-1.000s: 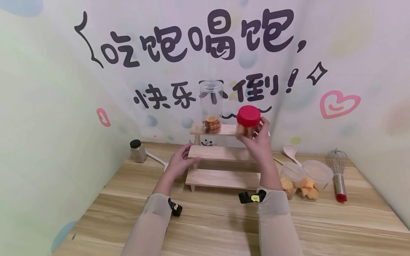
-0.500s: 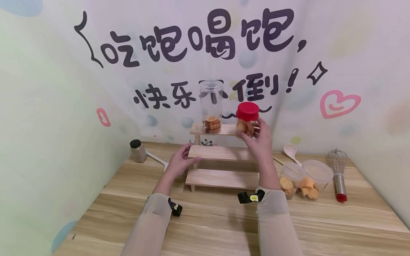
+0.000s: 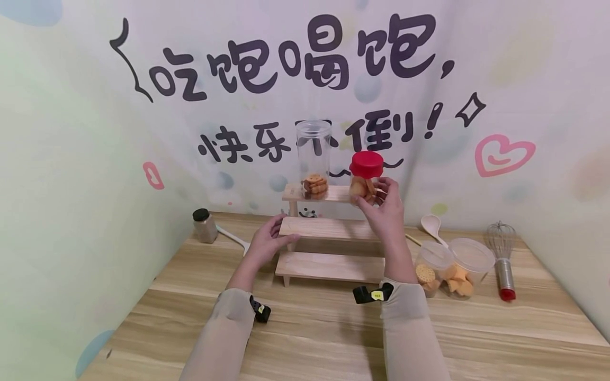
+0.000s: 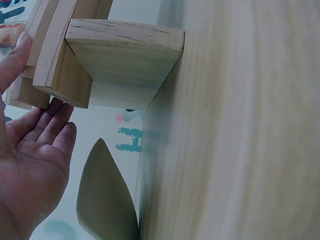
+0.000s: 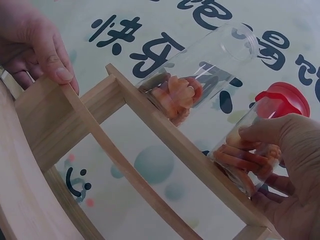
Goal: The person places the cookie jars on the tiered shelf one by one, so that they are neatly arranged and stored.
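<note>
My right hand (image 3: 387, 209) grips a clear jar (image 3: 360, 189) of biscuits with a red lid (image 3: 366, 164). It stands upright at the right part of the top tier of a three-tier wooden stand (image 3: 329, 227); in the right wrist view its base meets that board. On the same tier, to its left, is a tall clear jar (image 3: 314, 159) with a few biscuits at the bottom. My left hand (image 3: 268, 241) holds the left end of the middle tier, thumb on the board and fingers against its end, as the left wrist view (image 4: 37, 165) of this hand shows.
Right of the stand are two clear tubs of biscuits (image 3: 469, 270), a pale spoon (image 3: 431, 226) and a whisk (image 3: 505, 264). To the left stand a black-capped jar (image 3: 205, 227) and a white-handled utensil (image 3: 232, 236). A printed cloth (image 3: 305, 32) hangs behind.
The red-lidded jar has shifted slightly left and back and now stands straighter on the top tier, my right hand moving with it. My left hand stays on the stand.
</note>
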The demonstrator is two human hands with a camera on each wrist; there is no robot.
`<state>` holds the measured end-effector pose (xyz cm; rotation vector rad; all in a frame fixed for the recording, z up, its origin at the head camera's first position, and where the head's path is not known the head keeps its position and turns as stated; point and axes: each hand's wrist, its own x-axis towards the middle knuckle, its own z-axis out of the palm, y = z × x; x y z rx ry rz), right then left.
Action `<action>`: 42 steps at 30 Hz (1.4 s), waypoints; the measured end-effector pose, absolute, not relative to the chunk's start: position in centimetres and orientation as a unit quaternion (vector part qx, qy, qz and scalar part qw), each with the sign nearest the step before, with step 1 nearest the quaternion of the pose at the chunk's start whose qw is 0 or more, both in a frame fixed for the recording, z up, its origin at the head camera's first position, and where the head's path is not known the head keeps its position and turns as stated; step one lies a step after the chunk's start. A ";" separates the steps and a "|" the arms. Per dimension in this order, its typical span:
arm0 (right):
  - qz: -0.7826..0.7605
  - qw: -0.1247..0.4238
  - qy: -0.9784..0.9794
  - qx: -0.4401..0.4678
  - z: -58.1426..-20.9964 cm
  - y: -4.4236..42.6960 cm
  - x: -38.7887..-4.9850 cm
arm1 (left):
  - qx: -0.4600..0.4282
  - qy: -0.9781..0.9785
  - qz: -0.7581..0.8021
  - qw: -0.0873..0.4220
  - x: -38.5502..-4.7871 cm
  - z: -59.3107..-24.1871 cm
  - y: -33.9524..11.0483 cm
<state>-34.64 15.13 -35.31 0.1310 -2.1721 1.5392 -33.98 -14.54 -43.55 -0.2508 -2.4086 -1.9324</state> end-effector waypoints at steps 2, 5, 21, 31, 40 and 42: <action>0.561 0.234 -0.793 0.050 -35.4 15.2 -34.6 | -0.081 -0.777 -0.624 0.021 -34.0 -43.6 -14.5; 0.560 0.234 -0.793 0.054 -35.4 15.2 -34.6 | -0.083 -0.778 -0.622 0.022 -34.0 -43.7 -14.6; 0.540 0.233 -0.807 0.047 -35.5 15.0 -34.8 | -0.089 -0.778 -0.621 0.028 -34.1 -43.8 -14.5; 0.533 0.243 -0.809 0.051 -35.7 15.1 -35.0 | -0.084 -0.776 -0.624 0.028 -34.1 -43.7 -14.6; 0.540 0.243 -0.805 0.032 -35.9 15.0 -35.0 | -0.085 -0.779 -0.620 0.028 -34.0 -43.6 -14.6; 0.537 0.241 -0.808 0.027 -35.9 15.0 -35.0 | -0.086 -0.780 -0.620 0.028 -34.0 -43.6 -14.6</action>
